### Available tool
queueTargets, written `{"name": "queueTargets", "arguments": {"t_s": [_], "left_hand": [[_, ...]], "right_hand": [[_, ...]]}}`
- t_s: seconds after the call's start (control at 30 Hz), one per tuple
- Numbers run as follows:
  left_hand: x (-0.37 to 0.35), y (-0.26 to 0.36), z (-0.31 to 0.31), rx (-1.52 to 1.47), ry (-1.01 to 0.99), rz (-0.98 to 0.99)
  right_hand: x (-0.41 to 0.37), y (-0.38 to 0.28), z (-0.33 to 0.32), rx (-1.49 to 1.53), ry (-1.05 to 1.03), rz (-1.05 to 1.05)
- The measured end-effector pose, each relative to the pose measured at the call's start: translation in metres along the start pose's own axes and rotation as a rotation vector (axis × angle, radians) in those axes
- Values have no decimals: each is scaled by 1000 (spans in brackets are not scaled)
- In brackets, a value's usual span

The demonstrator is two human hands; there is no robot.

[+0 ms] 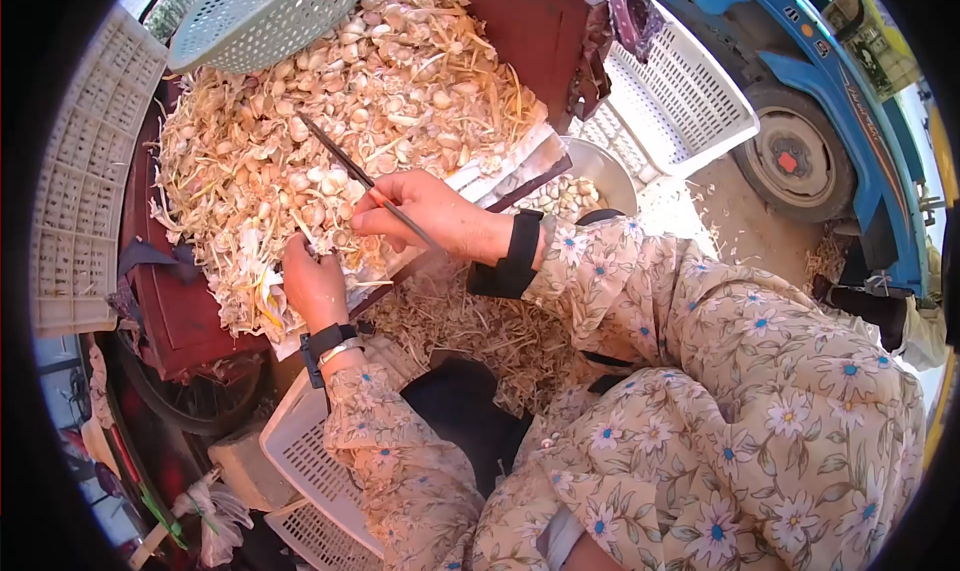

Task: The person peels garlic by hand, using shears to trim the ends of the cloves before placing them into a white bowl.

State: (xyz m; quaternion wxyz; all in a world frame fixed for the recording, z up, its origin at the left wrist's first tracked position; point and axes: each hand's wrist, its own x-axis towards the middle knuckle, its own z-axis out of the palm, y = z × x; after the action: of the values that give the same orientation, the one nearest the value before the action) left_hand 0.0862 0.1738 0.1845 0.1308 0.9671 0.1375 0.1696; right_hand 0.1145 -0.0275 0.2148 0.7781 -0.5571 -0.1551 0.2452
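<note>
A broad heap of garlic cloves, stalks and loose skins (400,81) covers the red table. Over its near edge, my right hand (425,211) is wrapped round a long dark tool with an orange part (335,149), its narrow end pointing up and left over the heap. My left hand (316,283), lower and to the left, rests at the heap's edge with its fingers bent together by a pale stalk or clove; what they hold is too small to make out.
A green perforated basket (270,21) lies at the heap's far side. White crates (690,81) and a metal bowl of peeled cloves (610,171) are to the right, near a blue vehicle (800,71). Another crate (80,191) stands left; skins litter the ground.
</note>
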Motion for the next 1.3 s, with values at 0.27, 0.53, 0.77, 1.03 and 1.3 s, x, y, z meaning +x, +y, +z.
{"name": "queueTargets", "arguments": {"t_s": [0.27,0.53,0.77,1.03,1.3], "left_hand": [[-1,1,-7,-872,103,-214],[-29,52,-38,-1562,-29,-203],[-47,52,-32,-1566,-50,-175],[-48,55,-50,-1551,158,-146],[-55,67,-56,-1362,231,-178]], "right_hand": [[-5,-10,-7,-109,-7,-67],[-7,-6,-4,-443,108,-379],[-11,-6,-6,-648,39,-472],[-23,-5,-20,-1091,165,-662],[-25,-4,-21,-1125,128,-577]]}}
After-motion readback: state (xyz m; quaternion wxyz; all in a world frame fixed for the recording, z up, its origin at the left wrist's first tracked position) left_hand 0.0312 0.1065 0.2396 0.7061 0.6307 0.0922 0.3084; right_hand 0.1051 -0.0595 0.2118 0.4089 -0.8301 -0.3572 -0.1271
